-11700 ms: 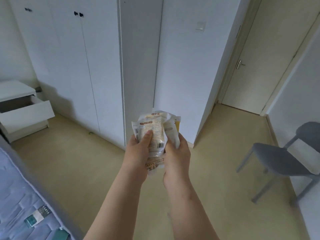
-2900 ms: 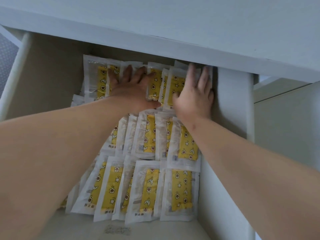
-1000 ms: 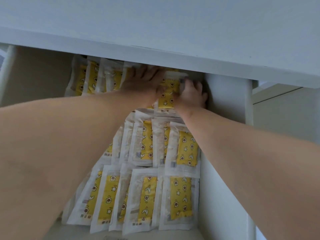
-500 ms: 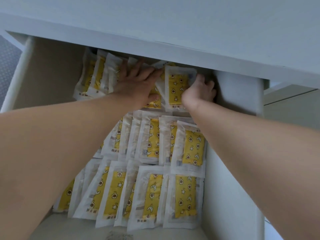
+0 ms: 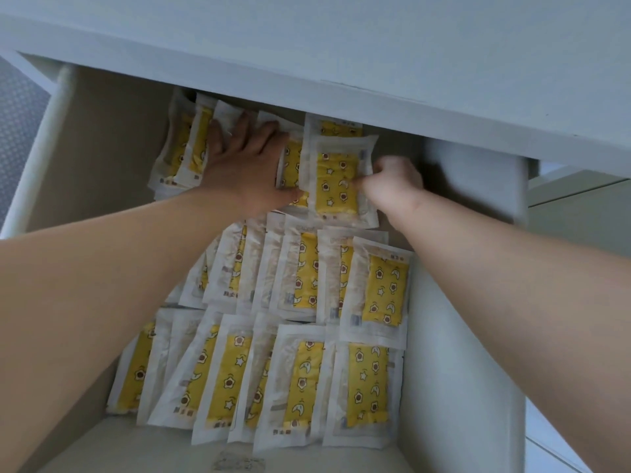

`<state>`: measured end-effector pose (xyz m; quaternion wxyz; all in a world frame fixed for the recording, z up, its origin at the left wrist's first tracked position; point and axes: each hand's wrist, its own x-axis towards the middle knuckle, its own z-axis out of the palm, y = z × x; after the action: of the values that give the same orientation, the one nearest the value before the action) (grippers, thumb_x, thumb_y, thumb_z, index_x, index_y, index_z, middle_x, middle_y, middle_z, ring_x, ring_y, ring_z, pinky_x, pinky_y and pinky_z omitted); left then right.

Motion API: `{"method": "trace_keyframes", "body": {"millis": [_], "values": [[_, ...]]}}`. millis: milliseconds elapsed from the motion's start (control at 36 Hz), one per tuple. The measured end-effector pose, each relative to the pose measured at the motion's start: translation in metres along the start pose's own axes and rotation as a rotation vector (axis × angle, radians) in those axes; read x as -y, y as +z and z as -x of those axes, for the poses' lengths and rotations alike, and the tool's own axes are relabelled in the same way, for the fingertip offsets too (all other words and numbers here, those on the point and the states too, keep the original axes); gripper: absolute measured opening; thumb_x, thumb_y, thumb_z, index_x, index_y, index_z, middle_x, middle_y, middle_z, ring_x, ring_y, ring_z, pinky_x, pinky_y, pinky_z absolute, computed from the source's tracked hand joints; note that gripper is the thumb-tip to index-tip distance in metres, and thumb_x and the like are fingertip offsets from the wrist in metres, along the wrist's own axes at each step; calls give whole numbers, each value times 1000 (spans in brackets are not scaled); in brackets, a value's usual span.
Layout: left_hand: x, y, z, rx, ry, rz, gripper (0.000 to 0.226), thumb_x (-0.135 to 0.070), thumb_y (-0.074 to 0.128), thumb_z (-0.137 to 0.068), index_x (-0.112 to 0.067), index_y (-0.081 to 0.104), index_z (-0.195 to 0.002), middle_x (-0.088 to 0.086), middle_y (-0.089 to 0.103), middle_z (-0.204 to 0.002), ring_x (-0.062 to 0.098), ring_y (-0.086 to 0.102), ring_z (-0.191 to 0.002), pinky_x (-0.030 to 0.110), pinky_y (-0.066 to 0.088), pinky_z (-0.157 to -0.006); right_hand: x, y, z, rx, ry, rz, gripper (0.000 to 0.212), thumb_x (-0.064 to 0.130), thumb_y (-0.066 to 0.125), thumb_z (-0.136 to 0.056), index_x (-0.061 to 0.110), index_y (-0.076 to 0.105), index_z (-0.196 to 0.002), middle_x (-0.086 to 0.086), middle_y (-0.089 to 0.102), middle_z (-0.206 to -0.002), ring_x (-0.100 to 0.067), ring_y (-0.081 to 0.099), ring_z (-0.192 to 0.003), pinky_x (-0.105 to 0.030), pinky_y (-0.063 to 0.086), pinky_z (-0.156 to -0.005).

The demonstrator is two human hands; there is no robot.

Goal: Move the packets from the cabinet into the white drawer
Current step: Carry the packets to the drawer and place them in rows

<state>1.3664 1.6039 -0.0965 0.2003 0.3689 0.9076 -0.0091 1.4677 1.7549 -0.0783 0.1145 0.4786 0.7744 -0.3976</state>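
The white drawer [image 5: 457, 336] is pulled out below me and holds several rows of white packets with yellow star-printed panels [image 5: 300, 377]. In the back row, my left hand [image 5: 244, 165] lies flat with straight fingers, pressing on the packets there. Beside it, my right hand [image 5: 392, 180] has its fingers curled and pinches the right edge of one back-row packet [image 5: 336, 180], which stands tilted up. The far ends of the back packets are hidden under the cabinet top.
The white top of the bedside cabinet [image 5: 375, 52] overhangs the back of the drawer. The drawer's left part [image 5: 102, 148] shows bare beige floor. A grey patterned surface [image 5: 17, 124] lies at the far left edge.
My right hand has slid down the packet's right edge and tilted the packet up. My left hand has stayed pressed on the back row. The view has shifted slightly.
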Motion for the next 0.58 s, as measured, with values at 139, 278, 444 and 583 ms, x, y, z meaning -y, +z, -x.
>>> {"method": "trace_keyframes", "body": {"millis": [139, 278, 444, 583], "values": [[-12, -15, -10, -56, -24, 133, 76, -38, 51, -88, -28, 9, -150, -2, 2, -159, 26, -7, -146, 55, -9, -113, 8, -6, -11, -175, 35, -56, 31, 11, 41, -96, 11, 53, -124, -8, 55, -119, -25, 53, -114, -24, 41, -78], [-36, -23, -26, -20, 35, 42, 53, -42, 28, -100, -14, 27, -144, 8, 18, -157, 34, 10, -144, 59, 3, -114, 9, -5, -19, -274, 70, -86, 28, 11, 40, -98, 7, 51, -124, -9, 51, -132, -24, 49, -122, -26, 40, -94], [-33, 3, -19, 58, 110, -73, 64, -50, 24, -98, -30, -7, -150, -8, -11, -159, 30, -12, -145, 62, -13, -108, 0, 4, -8, -272, 92, -115, 49, 9, 53, -92, 12, 37, -138, -9, 48, -135, -27, 52, -119, -29, 46, -87], [-25, 6, -1, 81, 132, -87, 63, -49, 25, -98, -32, -6, -150, -12, -17, -157, 27, -22, -143, 57, -14, -109, -6, 5, 4, -205, 142, -225, 49, 16, 62, -88, 13, 40, -132, -7, 54, -124, -27, 59, -108, -30, 50, -76]]}}
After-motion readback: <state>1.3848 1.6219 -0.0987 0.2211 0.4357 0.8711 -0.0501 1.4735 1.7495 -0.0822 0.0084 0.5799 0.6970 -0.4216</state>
